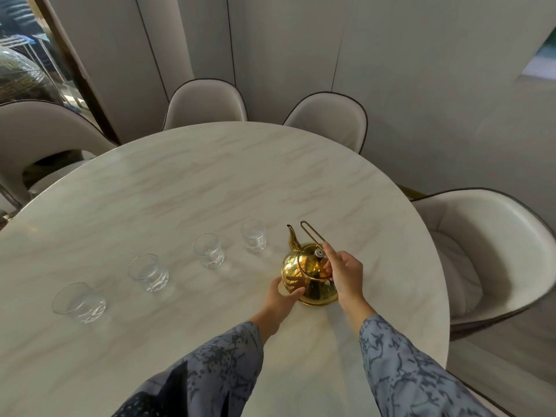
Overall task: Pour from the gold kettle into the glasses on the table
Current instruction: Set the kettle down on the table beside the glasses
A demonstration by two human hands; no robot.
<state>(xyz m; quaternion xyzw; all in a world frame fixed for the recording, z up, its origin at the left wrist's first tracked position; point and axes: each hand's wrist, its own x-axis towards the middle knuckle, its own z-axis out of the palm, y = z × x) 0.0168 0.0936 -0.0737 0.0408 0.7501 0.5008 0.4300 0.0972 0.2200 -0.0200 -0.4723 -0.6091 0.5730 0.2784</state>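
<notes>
The gold kettle (307,272) stands upright on the round marble table (195,188), spout pointing away from me and wire handle raised. My left hand (281,299) cups its near-left side, fingers against the body. My right hand (346,273) rests on its right side, with the index finger on the base of the handle. Several clear glasses run in a diagonal row to the left: one nearest the kettle (254,236), the following one (209,250), a third (149,272), and the last at the near left (78,302).
Cream upholstered chairs ring the table: two at the far side (206,105) (329,121), one at the right (487,251), one at the left (39,136). Panelled walls stand behind.
</notes>
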